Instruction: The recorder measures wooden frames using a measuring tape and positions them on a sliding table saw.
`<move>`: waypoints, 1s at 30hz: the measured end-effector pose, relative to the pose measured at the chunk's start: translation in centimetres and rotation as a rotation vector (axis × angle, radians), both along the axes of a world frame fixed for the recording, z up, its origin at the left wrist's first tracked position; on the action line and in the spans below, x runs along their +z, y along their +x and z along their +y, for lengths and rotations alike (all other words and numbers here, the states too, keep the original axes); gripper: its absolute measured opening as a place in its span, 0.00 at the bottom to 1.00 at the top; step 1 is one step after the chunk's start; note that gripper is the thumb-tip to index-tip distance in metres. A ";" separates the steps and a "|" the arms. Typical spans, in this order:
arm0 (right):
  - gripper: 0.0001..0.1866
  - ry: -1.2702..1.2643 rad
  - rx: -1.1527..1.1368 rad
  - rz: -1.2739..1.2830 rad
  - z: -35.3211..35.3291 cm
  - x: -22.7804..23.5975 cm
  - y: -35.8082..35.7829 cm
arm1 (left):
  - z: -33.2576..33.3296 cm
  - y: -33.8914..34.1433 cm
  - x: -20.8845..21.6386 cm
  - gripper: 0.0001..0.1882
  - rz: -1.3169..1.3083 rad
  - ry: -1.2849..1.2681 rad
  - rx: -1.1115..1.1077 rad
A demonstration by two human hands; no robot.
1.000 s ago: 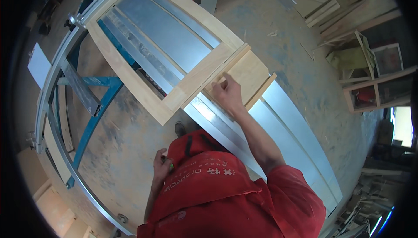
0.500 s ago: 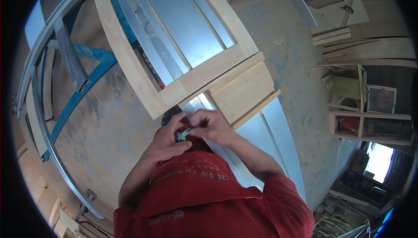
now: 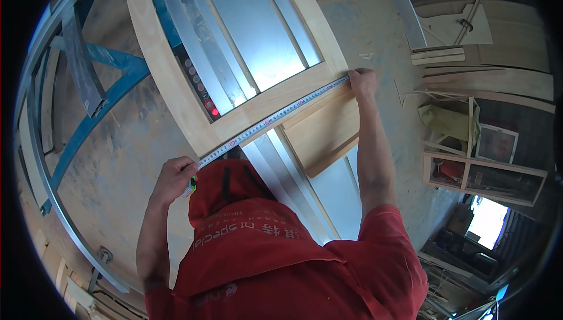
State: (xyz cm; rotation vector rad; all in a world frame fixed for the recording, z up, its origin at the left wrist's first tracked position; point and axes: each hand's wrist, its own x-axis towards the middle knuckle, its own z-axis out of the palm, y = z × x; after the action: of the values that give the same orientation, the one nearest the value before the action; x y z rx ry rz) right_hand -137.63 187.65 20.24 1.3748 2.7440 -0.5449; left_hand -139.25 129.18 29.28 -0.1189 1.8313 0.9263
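Observation:
A tape measure [image 3: 274, 118] is pulled out along the near end of a pale wooden frame [image 3: 153, 68], its white blade running from one corner to the other. My left hand [image 3: 175, 178] is closed round the case, partly seen as green and dark, just off the frame's near left corner. At the right corner my right hand [image 3: 363, 81] pinches the blade's free end against the wood. Metal machine bed [image 3: 267, 33] strips show through the frame's opening. Below the tape lies a wooden panel [image 3: 325, 126] with a raised edge.
A control strip with several round buttons [image 3: 202, 88] shows inside the frame's left side. Left of it curves a metal rail [image 3: 64, 217] with blue supports [image 3: 97, 129]. Boards and a small wooden cabinet frame [image 3: 487, 176] stand at the right. Scraps lie on the floor.
My hands were together near my apron, handling the tape measure. Now they are wide apart, with the blade drawn out across the frame's near end. The view has shifted slightly.

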 end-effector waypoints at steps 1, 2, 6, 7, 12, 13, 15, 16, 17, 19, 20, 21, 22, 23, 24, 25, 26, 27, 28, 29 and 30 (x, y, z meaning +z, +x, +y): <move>0.19 -0.022 0.020 -0.076 -1.5 -0.6 -0.2 | -0.9 0.4 -0.5 0.14 -0.016 -0.019 0.019; 0.20 0.015 0.025 -0.117 -2.6 -0.9 -0.5 | -2.0 0.9 -1.1 0.14 -0.007 -0.014 0.010; 0.23 -0.004 -0.003 -0.189 -5.0 -2.1 1.0 | -5.4 0.9 -4.3 0.12 0.059 0.111 -0.026; 0.24 0.038 0.008 -0.164 -7.9 -2.8 1.5 | -7.5 1.7 -4.9 0.12 0.058 0.111 -0.051; 0.29 0.161 0.023 -0.106 -10.1 -3.6 4.5 | -11.0 2.4 -5.3 0.12 -0.038 0.062 -0.050; 0.29 0.145 0.040 -0.104 -10.7 -3.4 4.7 | -11.7 2.7 -5.0 0.12 -0.038 0.045 -0.034; 0.28 0.106 0.029 -0.048 -11.8 -2.9 4.8 | -13.0 3.5 -5.1 0.13 -0.073 0.054 -0.011; 0.28 0.097 0.037 -0.044 -12.3 -2.8 5.1 | -13.5 3.7 -5.1 0.14 -0.088 0.063 -0.006; 0.28 0.087 0.030 -0.061 -12.6 -2.7 5.3 | -13.9 4.0 -5.0 0.14 -0.084 0.056 0.002; 0.28 0.072 0.013 -0.098 -13.0 -2.5 5.7 | -14.7 4.5 -4.8 0.13 -0.073 0.065 -0.010; 0.28 0.070 0.018 -0.094 -13.0 -2.5 6.0 | -15.0 4.7 -4.8 0.13 -0.069 0.071 -0.017; 0.28 0.076 0.010 -0.087 -13.0 -2.6 6.4 | -15.2 4.9 -4.7 0.13 -0.065 0.068 -0.014; 0.28 0.083 0.002 -0.080 -13.0 -2.6 6.9 | -15.4 5.1 -4.7 0.13 -0.061 0.071 -0.020; 0.28 0.091 -0.006 -0.074 -12.9 -2.7 7.3 | -15.6 5.3 -4.7 0.13 -0.058 0.074 -0.027; 0.28 0.088 -0.001 -0.070 -13.1 -2.5 7.4 | -15.7 5.5 -4.6 0.13 -0.053 0.075 -0.030; 0.27 0.074 -0.008 -0.054 -13.3 -2.4 7.5 | -15.9 5.6 -4.6 0.13 -0.050 0.073 -0.025; 0.27 0.059 -0.017 -0.040 -13.4 -2.2 7.7 | -16.0 5.7 -4.6 0.13 -0.048 0.074 -0.032; 0.26 0.045 -0.025 -0.025 -13.5 -2.0 7.8 | -16.1 5.8 -4.6 0.13 -0.046 0.075 -0.040; 0.26 0.043 -0.021 -0.022 -13.5 -1.9 7.9 | -16.1 6.0 -4.6 0.13 -0.045 0.076 -0.048; 0.26 -0.013 -0.040 -0.007 -13.5 -1.5 7.9 | -16.1 6.1 -4.5 0.13 -0.042 0.076 -0.045; 0.27 -0.068 -0.058 0.008 -13.4 -1.2 7.9 | -16.0 6.3 -4.4 0.14 -0.037 0.069 -0.045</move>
State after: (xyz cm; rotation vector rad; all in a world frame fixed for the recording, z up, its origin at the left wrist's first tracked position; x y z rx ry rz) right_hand -129.76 174.21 19.08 1.4441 2.6718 -0.6424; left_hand -133.00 113.19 24.84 -0.0519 1.7594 0.9486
